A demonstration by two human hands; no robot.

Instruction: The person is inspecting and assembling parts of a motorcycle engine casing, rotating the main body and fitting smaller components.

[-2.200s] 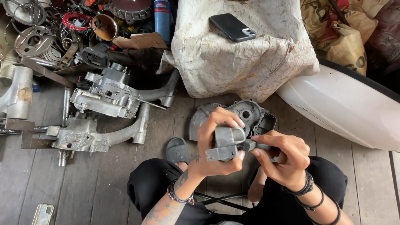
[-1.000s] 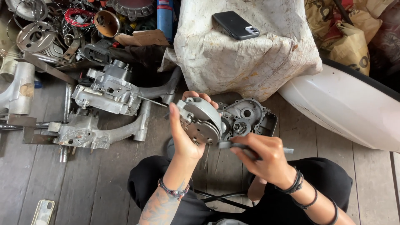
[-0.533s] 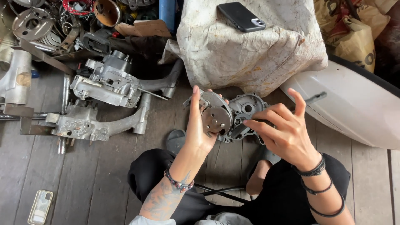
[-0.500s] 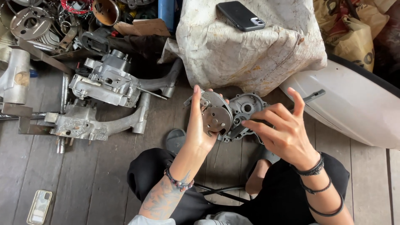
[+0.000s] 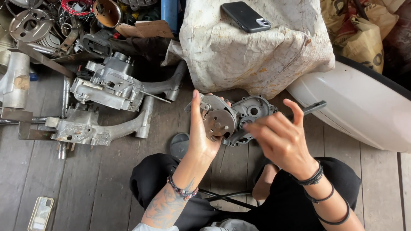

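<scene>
Weathered wooden floorboards (image 5: 107,188) fill the lower left of the frame, and you sit on them with your knees at the bottom centre. Your left hand (image 5: 201,132), at frame centre, is closed around a small metal engine cover (image 5: 219,119), thumb side up, palm behind it, so its round machined face points right. Your right hand (image 5: 280,139) hovers just right of it with fingers spread and loose; it grips nothing that I can see. A thin dark rod (image 5: 314,107) shows past those fingers, but I cannot tell whether you are touching it. Behind the cover, a larger grey crankcase half (image 5: 252,112) lies on the boards.

The cover looks like cast aluminium: stiff, fairly light for its bulk, possibly oily and slick. Hold it by the outer rim and bosses, not the machined face, since a drop could chip a mating edge.

At left centre, two engine casings with long arms (image 5: 109,92) lie stacked. A black phone (image 5: 246,17) rests on a white sack (image 5: 257,55) at the top, and a white scooter body panel (image 5: 359,111) curves along the right.
</scene>
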